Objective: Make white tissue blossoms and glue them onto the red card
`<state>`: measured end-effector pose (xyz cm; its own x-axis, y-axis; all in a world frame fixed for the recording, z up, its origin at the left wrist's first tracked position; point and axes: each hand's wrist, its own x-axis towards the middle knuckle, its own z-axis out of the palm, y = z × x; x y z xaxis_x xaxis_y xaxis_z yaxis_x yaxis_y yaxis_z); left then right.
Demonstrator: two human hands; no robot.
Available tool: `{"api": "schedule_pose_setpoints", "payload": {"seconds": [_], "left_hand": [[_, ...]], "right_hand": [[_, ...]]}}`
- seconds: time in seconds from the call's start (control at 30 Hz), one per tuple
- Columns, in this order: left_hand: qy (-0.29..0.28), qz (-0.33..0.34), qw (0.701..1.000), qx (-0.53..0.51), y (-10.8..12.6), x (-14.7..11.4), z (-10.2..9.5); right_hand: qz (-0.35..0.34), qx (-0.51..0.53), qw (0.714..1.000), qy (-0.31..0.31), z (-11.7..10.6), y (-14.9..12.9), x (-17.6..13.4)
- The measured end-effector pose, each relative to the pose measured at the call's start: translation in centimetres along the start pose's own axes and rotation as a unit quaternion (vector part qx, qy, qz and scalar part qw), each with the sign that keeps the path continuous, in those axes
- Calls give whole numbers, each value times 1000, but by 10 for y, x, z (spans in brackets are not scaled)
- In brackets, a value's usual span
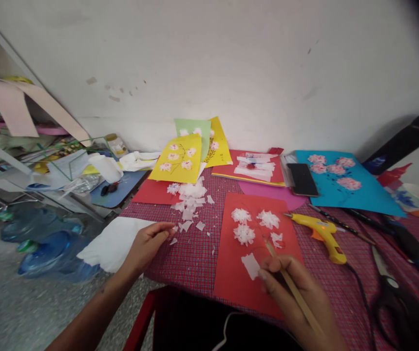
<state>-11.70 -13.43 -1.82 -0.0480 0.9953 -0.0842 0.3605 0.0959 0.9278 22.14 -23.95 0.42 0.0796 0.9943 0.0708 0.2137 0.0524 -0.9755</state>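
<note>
My right hand (297, 292) grips a light wooden stick (292, 287), whose far end is over the red paper sheet (231, 287). Beside my thumb is a white tissue paper piece (251, 266); I cannot tell whether the fingers touch it. White ruffled tissue flowers (244, 234) and a smaller crumpled tissue bit (277, 240) sit on the sheet, among faint drawn lines. To the left, my left hand (153, 240) has thumb and forefinger pinched together at the edge of the torn tissue scraps (187, 204). What they hold, if anything, is too small to name.
A yellow glue gun (321, 231), black-handled scissors (388, 287) and a paintbrush (341, 224) lie on the right. Behind are a phone (302, 179), a blue flower sheet (352, 185) and yellow flower sheets (178, 158). White paper (116, 241) overhangs the table's left edge.
</note>
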Motion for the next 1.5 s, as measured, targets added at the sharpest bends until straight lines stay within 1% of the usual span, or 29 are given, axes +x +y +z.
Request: {"api": "schedule_pose_setpoints", "payload": {"seconds": [0.13,0.23,0.4,0.53,0.63,0.73,0.8,0.87,0.97,1.03,1.2,1.27,1.33,1.4,1.43,1.47,1.5], "left_hand": [[-9,7,1000,-1,-1,0,1],[-24,10,999,-42,-4,0,2],[-31,0,995,-93,-3,0,4],[-2,-3,994,-109,2,-1,7],[23,7,995,-96,3,0,6],[27,18,999,-43,4,1,4],[12,36,999,23,5,0,2],[-1,65,992,104,7,-2,1],[5,121,969,216,9,-5,-1],[11,154,951,267,10,-7,-2],[17,197,916,350,12,-6,-7],[16,222,905,363,15,-5,-8],[3,250,906,341,20,-8,-5],[-25,258,925,277,30,-14,7],[-50,247,939,232,37,-18,17],[-74,220,955,183,45,-22,28],[-116,180,968,134,54,-26,42]], "right_hand": [[-1,0,1000,1,0,0,-1],[3,5,1000,3,-1,2,-1],[12,11,1000,6,-3,4,-2],[14,23,1000,7,-2,4,-2],[12,26,1000,5,-3,5,-3],[15,31,999,-4,-4,7,-5],[21,30,999,-4,-5,9,-5],[30,23,999,2,-6,10,-6],[38,12,999,4,-7,9,-6],[37,10,999,0,-7,8,-6],[31,19,999,2,-7,7,-6],[30,24,999,6,-8,8,-6],[32,35,999,9,-9,7,-5],[36,60,998,7,-10,5,-3],[37,76,996,3,-11,4,-1],[37,92,995,-4,-11,1,0],[38,107,994,-9,-12,-2,1]]}}
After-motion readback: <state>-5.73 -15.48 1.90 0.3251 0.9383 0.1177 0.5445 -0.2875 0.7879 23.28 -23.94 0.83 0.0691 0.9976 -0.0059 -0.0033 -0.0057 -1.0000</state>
